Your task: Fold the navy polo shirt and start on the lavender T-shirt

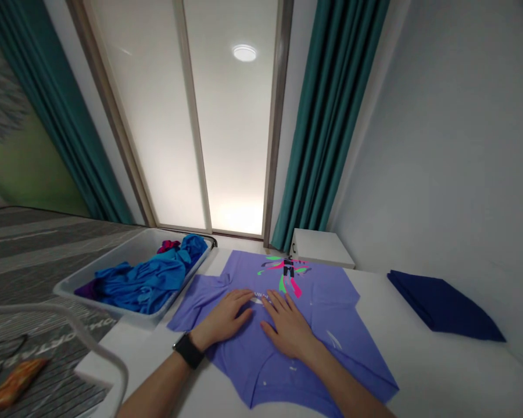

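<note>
A purple T-shirt [331, 307] lies spread on the white table [418, 371], its neckline toward me and a pink, green and black print near the far hem. My left hand [229, 316] rests flat on the left half of the shirt, fingers stretched out; a black watch [188, 350] is on that wrist. Beside it, my right hand [285, 325] also lies flat on the fabric, fingers apart, near the small white lettering. Neither hand grips anything. Some of the shirt's near right part is hidden under my right forearm.
A translucent plastic bin [113, 252] with crumpled blue clothes [152, 278] stands at the left. Folded navy fabric [444, 305] lies at the right by the wall. Behind the table is a white cabinet [322, 247]. A pale curved tube [91, 342] crosses the lower left.
</note>
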`<action>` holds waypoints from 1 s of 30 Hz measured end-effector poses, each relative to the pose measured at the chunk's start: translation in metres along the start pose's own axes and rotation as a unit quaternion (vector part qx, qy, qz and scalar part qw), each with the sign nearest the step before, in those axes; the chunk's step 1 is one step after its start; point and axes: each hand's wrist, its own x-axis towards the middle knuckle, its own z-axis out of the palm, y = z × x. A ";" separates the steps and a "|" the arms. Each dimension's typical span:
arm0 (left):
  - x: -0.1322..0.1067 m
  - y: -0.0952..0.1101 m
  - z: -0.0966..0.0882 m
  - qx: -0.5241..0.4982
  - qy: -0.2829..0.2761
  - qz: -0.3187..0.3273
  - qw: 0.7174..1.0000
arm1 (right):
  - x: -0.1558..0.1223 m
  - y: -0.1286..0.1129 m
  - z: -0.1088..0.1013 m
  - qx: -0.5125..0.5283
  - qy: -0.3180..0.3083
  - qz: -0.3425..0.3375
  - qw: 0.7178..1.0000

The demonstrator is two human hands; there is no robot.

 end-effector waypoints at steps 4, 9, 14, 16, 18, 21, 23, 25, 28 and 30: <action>0.001 0.000 -0.016 -0.048 0.038 -0.020 0.998 | -0.002 -0.002 -0.001 -0.008 0.002 0.007 1.000; -0.006 -0.007 -0.028 -0.055 0.065 -0.069 0.994 | -0.003 -0.003 -0.003 -0.019 -0.005 0.007 1.000; -0.011 -0.021 -0.023 -0.068 0.092 -0.098 0.989 | -0.002 -0.002 0.000 -0.018 -0.002 0.009 1.000; -0.012 -0.024 -0.021 -0.069 0.106 -0.093 0.988 | -0.002 -0.001 0.001 -0.018 -0.005 0.011 1.000; -0.012 -0.027 -0.022 -0.073 0.130 -0.088 0.985 | -0.002 0.000 0.002 -0.017 -0.008 0.011 1.000; -0.012 -0.028 -0.030 -0.095 0.182 -0.093 0.974 | -0.002 0.001 0.004 -0.017 -0.003 0.007 1.000; -0.013 -0.026 -0.037 -0.122 0.208 -0.102 0.965 | -0.002 0.002 0.006 -0.018 0.003 0.005 1.000; -0.014 -0.022 -0.042 -0.147 0.213 -0.103 0.960 | -0.002 0.003 0.007 -0.019 0.008 0.003 1.000; -0.018 -0.019 -0.046 -0.159 0.195 -0.086 0.964 | -0.002 0.005 0.009 -0.016 0.016 -0.004 1.000; -0.022 -0.020 -0.048 -0.152 0.197 -0.076 0.966 | -0.002 0.006 0.010 -0.012 0.015 -0.004 1.000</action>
